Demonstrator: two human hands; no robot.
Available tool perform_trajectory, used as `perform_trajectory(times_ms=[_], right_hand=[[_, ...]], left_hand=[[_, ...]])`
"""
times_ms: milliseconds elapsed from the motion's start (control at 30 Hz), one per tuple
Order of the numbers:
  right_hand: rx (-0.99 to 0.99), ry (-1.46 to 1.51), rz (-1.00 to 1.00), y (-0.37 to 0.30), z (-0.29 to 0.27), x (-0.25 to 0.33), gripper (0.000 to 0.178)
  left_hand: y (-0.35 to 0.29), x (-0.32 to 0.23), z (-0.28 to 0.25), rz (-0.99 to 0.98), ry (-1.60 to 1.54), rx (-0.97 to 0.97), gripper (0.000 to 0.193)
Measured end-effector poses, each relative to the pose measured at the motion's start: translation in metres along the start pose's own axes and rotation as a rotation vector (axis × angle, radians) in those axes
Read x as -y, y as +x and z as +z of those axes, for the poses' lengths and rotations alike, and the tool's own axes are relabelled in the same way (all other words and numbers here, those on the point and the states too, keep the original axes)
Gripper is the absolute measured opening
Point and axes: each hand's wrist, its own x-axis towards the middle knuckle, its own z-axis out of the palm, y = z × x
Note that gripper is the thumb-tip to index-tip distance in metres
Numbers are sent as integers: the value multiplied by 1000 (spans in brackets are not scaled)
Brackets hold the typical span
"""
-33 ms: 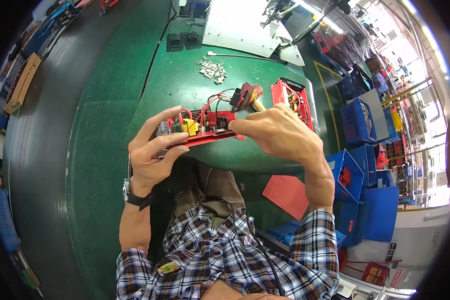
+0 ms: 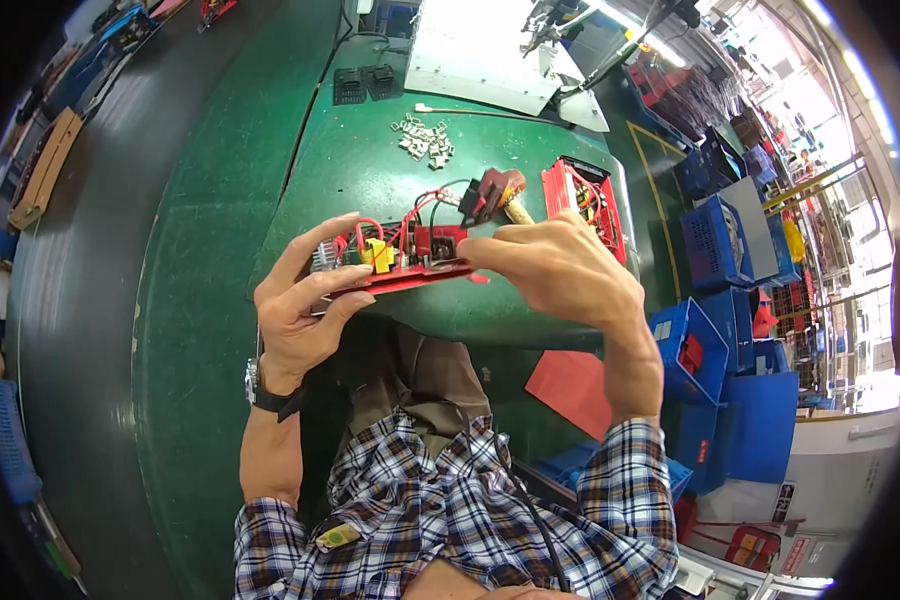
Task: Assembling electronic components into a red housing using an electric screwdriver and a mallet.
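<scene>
My left hand (image 2: 298,300) grips the left end of an open red metal housing (image 2: 405,284), with fingers over the top and thumb along the near side. Inside sit a circuit board, a yellow-wrapped transformer (image 2: 378,255) and black parts. My right hand (image 2: 560,265) is closed at the housing's right end, fingertips pressed to its edge beside a black component; the thumb is partly hidden. Red and black wires (image 2: 425,205) rise from the board toward a black panel-like piece (image 2: 473,203). Against that lies a dark red-brown object with a tan, handle-like part (image 2: 517,212).
A second red housing with wiring (image 2: 585,200) stands at the right table edge. Small metal clips (image 2: 425,140) lie in a pile farther back, near a cable (image 2: 490,113). Black plastic pieces (image 2: 365,84) and a white panel (image 2: 480,60) are behind. Blue bins (image 2: 692,350) stand at right.
Both hands have barely moved. The housing is tilted slightly, and the black panel-like piece with its wires has shifted a little.
</scene>
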Motion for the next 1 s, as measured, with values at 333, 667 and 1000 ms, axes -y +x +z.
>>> perform_trajectory(times_ms=[333, 667, 1000], right_hand=[[-251, -14, 397, -44, 214, -107, 9], [-323, -66, 343, 145, 230, -244, 27], [-554, 249, 507, 135, 199, -221, 25]], left_hand=[[-2, -12, -12, -82, 18, -14, 26], [-2, -8, -5, -147, -115, -62, 21], [9, 2, -7, -116, -60, -83, 21]])
